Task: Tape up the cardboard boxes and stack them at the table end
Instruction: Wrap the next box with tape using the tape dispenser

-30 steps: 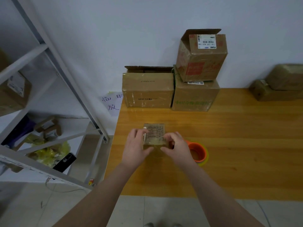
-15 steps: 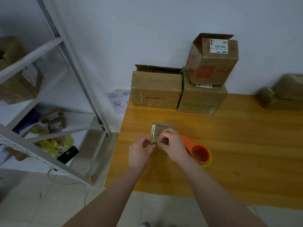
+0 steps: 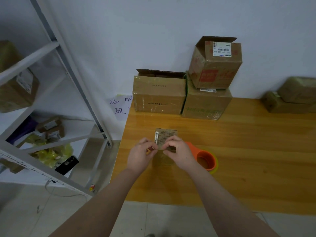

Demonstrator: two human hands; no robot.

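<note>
A small cardboard box [image 3: 166, 135] with a printed label on top stands on the wooden table [image 3: 248, 168] near its left edge. My left hand [image 3: 139, 155] has curled fingers that pinch at the box's near left corner. A small red and yellow bit shows under its fingertips. My right hand [image 3: 178, 153] pinches the near top edge of the same box, its fingertips almost meeting those of the left. An orange tape dispenser [image 3: 206, 160] lies on the table just right of my right hand.
Three larger boxes stand against the wall: one with open flaps [image 3: 159, 94], a second [image 3: 206, 105], and an open third [image 3: 215, 65] on top of it. Two taped boxes [image 3: 290, 98] sit at the far right. A metal shelf [image 3: 77, 79] stands left of the table.
My hands moved from the box's two sides to its near top edge, where the fingertips have come together. The view has shifted a little to the left.
</note>
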